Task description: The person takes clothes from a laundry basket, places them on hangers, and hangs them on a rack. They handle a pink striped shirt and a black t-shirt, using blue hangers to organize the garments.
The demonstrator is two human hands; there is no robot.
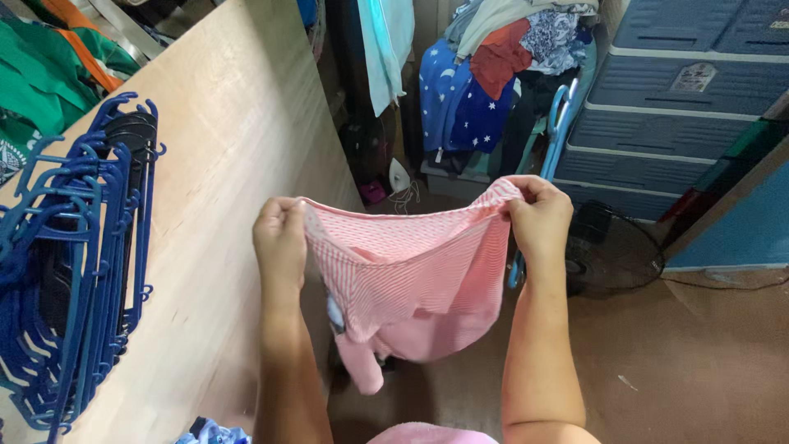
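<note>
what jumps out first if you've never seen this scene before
The eye lands on the pink striped garment in the centre, stretched between the left hand and the right hand, each gripping an upper edge. Next comes the stack of blue hangers lying on the wooden table at the left. Behind, a heap of clothes sits beside grey-blue drawers at upper right.

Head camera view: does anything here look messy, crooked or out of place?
Mostly the clothes pile, heaped loosely on a chair. The blue hangers lie stacked unevenly on the wooden table. The pink garment, held between left hand and right hand, looks undamaged.
</note>
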